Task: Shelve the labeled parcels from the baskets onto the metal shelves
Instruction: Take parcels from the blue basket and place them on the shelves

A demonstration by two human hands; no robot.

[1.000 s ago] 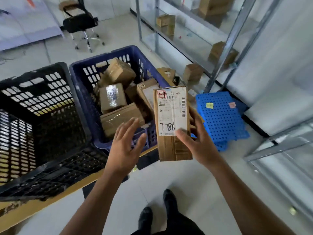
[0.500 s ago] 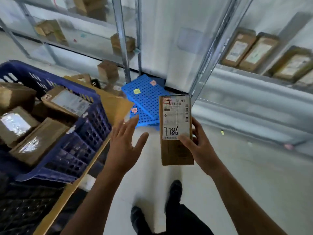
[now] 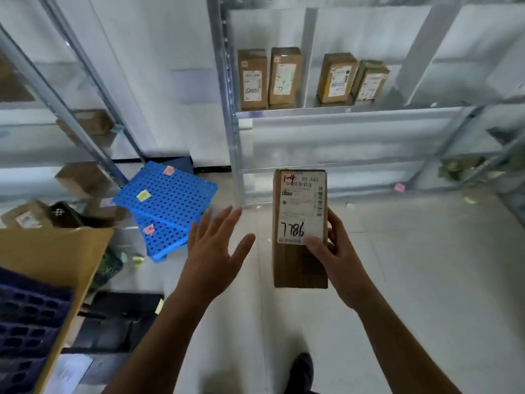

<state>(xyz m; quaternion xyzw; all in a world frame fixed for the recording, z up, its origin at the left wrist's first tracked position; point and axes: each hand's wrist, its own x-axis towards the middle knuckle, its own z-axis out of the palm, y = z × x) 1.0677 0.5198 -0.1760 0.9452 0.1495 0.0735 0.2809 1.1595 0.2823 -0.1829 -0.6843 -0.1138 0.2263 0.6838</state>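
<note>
My right hand (image 3: 333,255) grips a tall brown parcel (image 3: 295,268) upright; its white label reads "7786" in marker, with "1-4" at the top. My left hand (image 3: 213,251) hovers to the left of the parcel with its fingers spread, holding nothing. Straight ahead stands a metal shelf unit (image 3: 349,112); several labeled parcels (image 3: 252,79) stand upright on its upper level. The lower levels under it look bare. The dark blue basket (image 3: 25,322) shows only as a corner at the bottom left.
Blue perforated plastic panels (image 3: 167,200) with sticky notes lie on the floor at the left. A second shelf unit (image 3: 68,81) with brown boxes runs along the left. A tan cardboard edge (image 3: 56,257) borders the basket. Sticky notes dot the floor. My shoe (image 3: 302,368) shows below.
The view has swung right, from the baskets to the shelf unit ahead. The parcel stays in my right hand and my left hand stays open beside it.
</note>
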